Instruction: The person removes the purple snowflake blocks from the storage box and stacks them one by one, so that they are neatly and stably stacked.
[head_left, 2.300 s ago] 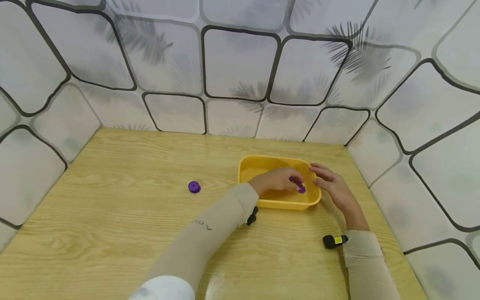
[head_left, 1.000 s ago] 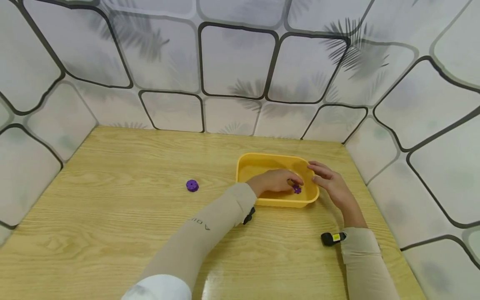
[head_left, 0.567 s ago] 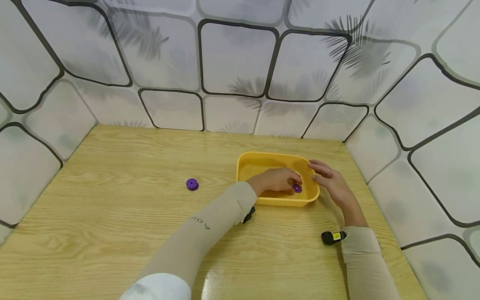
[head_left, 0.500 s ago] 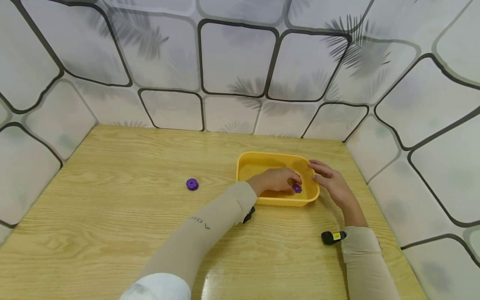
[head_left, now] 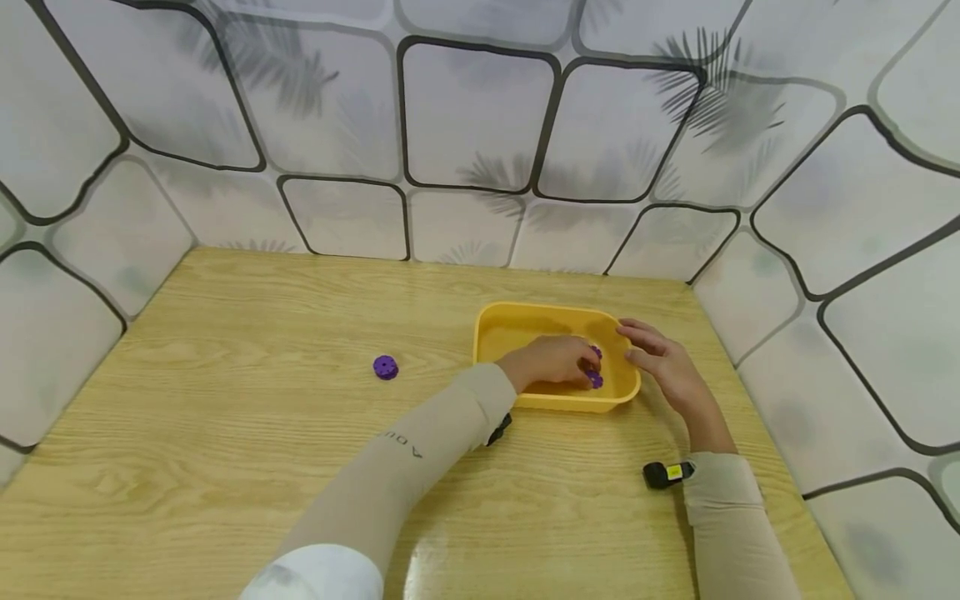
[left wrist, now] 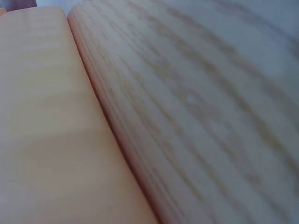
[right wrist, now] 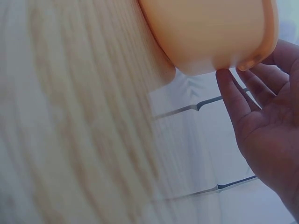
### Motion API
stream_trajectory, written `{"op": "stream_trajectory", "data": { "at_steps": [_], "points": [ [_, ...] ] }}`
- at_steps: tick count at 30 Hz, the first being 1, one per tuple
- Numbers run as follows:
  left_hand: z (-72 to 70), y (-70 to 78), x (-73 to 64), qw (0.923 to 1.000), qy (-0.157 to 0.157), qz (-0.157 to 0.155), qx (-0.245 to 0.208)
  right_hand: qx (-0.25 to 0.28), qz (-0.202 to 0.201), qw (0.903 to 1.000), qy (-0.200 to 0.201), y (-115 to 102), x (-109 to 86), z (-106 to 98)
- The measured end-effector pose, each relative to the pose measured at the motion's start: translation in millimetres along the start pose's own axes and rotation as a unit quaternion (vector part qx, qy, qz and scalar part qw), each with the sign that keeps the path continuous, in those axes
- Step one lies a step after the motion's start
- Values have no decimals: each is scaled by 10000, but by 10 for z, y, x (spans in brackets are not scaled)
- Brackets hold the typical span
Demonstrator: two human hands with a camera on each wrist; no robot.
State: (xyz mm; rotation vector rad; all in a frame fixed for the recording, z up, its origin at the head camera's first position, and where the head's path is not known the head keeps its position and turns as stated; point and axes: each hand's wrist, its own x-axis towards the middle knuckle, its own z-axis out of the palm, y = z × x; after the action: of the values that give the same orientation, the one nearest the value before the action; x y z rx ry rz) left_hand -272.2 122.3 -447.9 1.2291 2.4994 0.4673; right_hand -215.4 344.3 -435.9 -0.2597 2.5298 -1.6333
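A yellow tray stands on the right half of the table. Inside it, my left hand reaches down with bent fingers around small purple notched discs; one purple disc shows below the fingertips and another disc just past them. The fingertips are partly hidden behind the hand. My right hand stands outside the tray's right end, with fairly straight fingers and thumb touching its rim. In the right wrist view those fingers meet the tray's outer corner.
A purple notched disc piece lies on the wooden table left of the tray. Patterned walls rise behind the table and on both sides. A black camera sits at my right wrist.
My left hand has lowered the purple discs from over the tray into it, and the discs now show on either side of its fingertips. My right hand stays at the rim.
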Motion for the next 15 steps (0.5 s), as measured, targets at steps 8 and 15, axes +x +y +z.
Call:
{"op": "stream_trajectory", "data": {
  "at_steps": [8,15],
  "points": [
    [-17,-21,2,9990,99,234,-367,34,-20,10000,1,6,6,-3],
    [-24,-57,3,9970,190,251,-704,81,-29,10000,15,13,17,0]
  ]
}}
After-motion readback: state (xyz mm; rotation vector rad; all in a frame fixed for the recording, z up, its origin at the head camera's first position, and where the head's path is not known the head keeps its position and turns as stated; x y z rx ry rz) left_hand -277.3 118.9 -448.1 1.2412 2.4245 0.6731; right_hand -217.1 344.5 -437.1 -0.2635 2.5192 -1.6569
